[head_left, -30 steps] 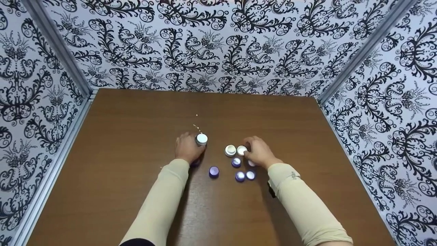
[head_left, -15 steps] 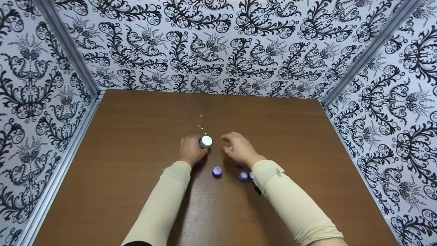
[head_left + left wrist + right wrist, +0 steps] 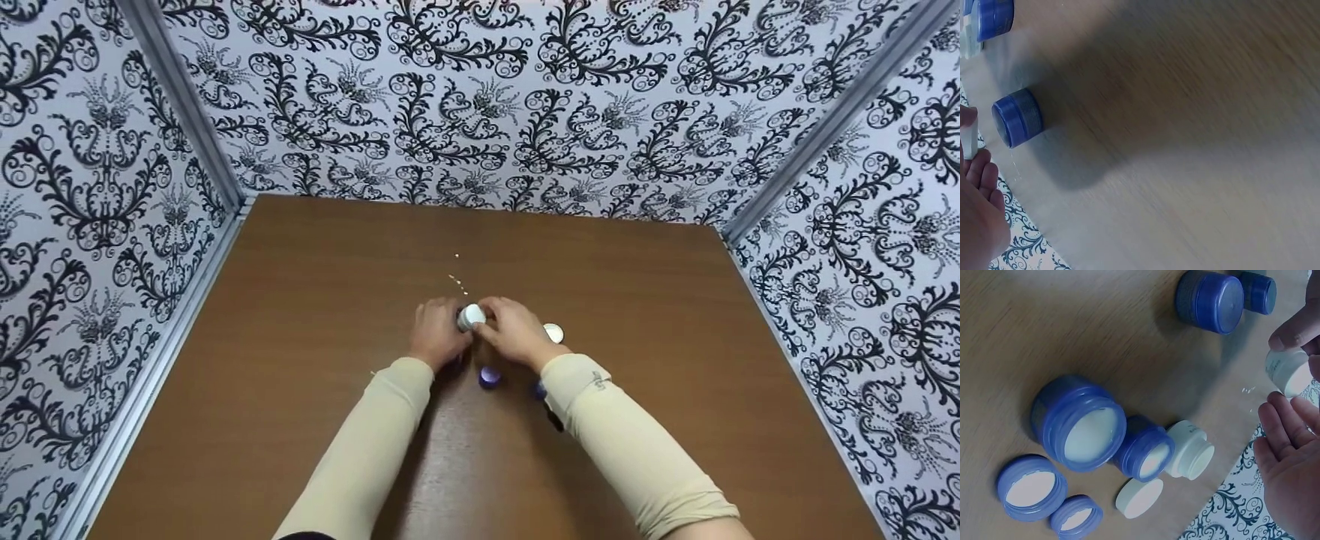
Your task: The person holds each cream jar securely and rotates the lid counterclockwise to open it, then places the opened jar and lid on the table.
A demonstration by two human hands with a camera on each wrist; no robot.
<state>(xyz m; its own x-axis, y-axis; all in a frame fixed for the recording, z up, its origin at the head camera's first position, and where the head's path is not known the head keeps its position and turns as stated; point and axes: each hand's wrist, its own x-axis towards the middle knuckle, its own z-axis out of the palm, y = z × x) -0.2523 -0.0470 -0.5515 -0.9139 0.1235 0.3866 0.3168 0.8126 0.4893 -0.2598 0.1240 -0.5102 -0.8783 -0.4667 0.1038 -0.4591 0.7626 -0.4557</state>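
Perhaps six blue pieces (image 3: 1079, 423), two white jars (image 3: 1191, 450), one white lid (image 3: 1139, 498).

my two sleeved forearms reach forward and converge; my left hand (image 3: 439, 339) has its fingers curled, my right hand (image 3: 516, 336) meets it, fingertips touching.

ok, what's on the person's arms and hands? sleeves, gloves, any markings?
Both hands, left hand and right hand, are bare: no gloves. Both forearms wear snug beige sleeves down to the wrists. The right sleeve carries a small grey mark near its cuff. A dark edge shows at the left sleeve's upper end.
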